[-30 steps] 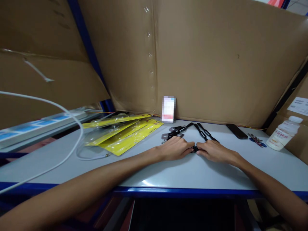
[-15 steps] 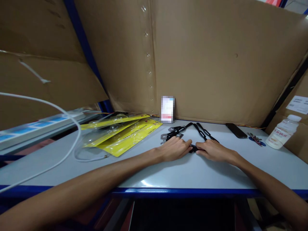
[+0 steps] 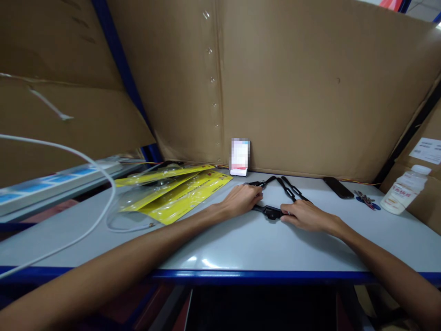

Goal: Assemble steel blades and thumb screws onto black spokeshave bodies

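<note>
A black spokeshave (image 3: 272, 212) lies crosswise on the table, its body and one handle in plain sight. My right hand (image 3: 303, 215) is closed around its right handle. My left hand (image 3: 243, 200) is off the spokeshave, just beyond its left end, fingers curled down over small parts at the table. What those fingers pinch, if anything, is hidden. Another black tool (image 3: 255, 184) shows partly behind my left hand. Slotted black handles (image 3: 287, 187) rest behind the spokeshave, running partly behind my right hand.
Yellow blister packs (image 3: 182, 197) are piled at the left, near a white cable (image 3: 112, 184) and a power strip (image 3: 51, 181). A lit phone (image 3: 240, 158) leans against the cardboard (image 3: 282, 92). A dark phone (image 3: 338, 187), keys (image 3: 367, 199) and a white bottle (image 3: 404, 191) are at the right.
My left hand has left the spokeshave body and moved back and left, covering the metal pieces that showed there. My right hand keeps its hold in the same place.
</note>
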Tool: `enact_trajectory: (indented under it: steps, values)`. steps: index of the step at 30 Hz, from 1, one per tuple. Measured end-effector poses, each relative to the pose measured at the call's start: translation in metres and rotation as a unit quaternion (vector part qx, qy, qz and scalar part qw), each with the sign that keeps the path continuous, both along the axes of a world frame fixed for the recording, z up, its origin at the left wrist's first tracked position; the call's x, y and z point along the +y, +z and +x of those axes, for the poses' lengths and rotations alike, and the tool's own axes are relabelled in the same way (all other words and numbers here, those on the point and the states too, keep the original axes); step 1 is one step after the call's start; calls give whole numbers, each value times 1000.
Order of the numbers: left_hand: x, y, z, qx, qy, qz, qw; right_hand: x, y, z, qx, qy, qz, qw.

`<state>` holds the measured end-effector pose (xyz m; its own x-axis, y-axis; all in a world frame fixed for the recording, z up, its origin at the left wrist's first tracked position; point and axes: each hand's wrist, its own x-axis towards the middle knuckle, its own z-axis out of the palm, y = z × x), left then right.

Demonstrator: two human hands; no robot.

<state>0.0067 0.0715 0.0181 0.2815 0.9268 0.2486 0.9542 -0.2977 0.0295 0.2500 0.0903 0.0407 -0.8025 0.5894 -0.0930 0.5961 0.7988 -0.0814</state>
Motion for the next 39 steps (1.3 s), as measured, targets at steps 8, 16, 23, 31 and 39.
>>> enact_trajectory:
  steps: [8,16,23,31,39]
  values:
    - [-11,-2,5,4,-93,52,994,1,0,1,-6,9,6,1000]
    - [-17,-7,13,103,-286,91,948,-1,1,-1,-13,0,4,1000]
    - [-17,-8,15,171,-303,144,926,-2,3,-2,-11,0,7,1000]
    - [-19,-10,21,208,-332,179,902,2,-5,0,-6,8,30,1000]
    - [-19,-11,21,191,-317,165,914,1,-4,0,-16,6,39,999]
